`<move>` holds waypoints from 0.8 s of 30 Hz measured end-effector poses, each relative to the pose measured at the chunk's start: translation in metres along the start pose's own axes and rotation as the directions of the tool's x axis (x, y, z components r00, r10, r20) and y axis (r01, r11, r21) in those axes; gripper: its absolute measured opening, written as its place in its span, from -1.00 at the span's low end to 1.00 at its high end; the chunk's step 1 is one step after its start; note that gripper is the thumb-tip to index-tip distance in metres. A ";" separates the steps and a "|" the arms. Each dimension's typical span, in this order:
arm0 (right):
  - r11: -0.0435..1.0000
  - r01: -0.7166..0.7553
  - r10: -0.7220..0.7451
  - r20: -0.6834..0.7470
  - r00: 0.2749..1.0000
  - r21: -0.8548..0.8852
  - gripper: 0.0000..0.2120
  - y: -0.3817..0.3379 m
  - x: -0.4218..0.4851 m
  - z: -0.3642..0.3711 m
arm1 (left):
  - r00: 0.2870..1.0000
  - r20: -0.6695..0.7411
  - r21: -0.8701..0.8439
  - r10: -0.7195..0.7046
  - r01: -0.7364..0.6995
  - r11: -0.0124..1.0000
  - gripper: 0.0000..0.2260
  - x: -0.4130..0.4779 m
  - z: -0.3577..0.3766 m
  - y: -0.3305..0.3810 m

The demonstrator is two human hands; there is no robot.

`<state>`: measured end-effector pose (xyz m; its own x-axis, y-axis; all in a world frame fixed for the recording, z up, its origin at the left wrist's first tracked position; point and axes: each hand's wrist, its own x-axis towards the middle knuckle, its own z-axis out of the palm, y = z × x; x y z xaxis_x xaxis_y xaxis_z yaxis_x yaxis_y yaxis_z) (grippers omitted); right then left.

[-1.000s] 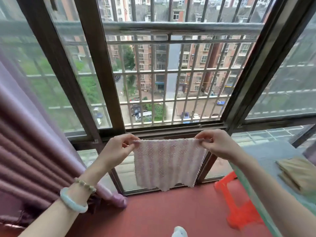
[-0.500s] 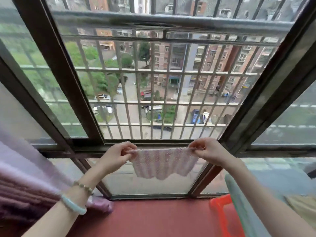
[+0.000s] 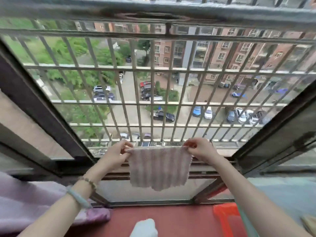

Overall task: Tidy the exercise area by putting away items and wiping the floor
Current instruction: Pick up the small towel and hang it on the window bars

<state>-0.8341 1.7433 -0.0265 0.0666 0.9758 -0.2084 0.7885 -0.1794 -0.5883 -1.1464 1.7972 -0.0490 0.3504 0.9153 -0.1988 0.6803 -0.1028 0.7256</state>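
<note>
A red floor (image 3: 179, 221) runs up to a dark-framed window (image 3: 42, 115). The window's open middle is guarded by metal bars (image 3: 154, 103), with a street and parked cars far below. A purple curtain (image 3: 25, 200) pools at the floor's left edge. An orange stool (image 3: 225, 218) and a pale-covered table (image 3: 282, 195) stand at its right edge.

The cloth (image 3: 159, 168) hangs in the air in front of the window's lower rail, above the floor's far edge. The left hand (image 3: 117, 155) pinches its top left corner and the right hand (image 3: 200, 151) its top right corner, fingers and thumb clamped on the fabric.

Against half a second ago, the cloth hangs longer and flatter, and the bars fill more of the view.

There are one cloth, two hands, two bracelets (image 3: 79, 196) on the left wrist, one curtain and one stool.
</note>
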 end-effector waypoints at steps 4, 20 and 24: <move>0.999 -0.038 0.038 0.019 0.999 -0.008 -0.74 -0.001 0.045 0.004 | 1.000 0.000 0.100 -0.016 0.016 0.995 -0.85 0.045 -0.006 -0.013; 0.986 -0.104 0.115 0.074 0.991 -0.133 -0.61 0.036 0.113 0.064 | 0.994 0.086 0.201 -0.068 0.049 0.978 -0.56 0.109 0.029 -0.045; 0.982 0.049 -0.026 0.129 0.991 -0.182 -0.69 0.025 0.067 0.082 | 0.962 0.175 0.339 0.208 -0.257 0.905 -0.53 0.071 0.049 -0.052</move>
<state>-0.8600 1.7937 -0.1197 -0.0330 0.9559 -0.2918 0.8889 -0.1054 -0.4458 -1.1250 1.8478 -0.1329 0.5913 0.7913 -0.1557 0.7439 -0.4606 0.4842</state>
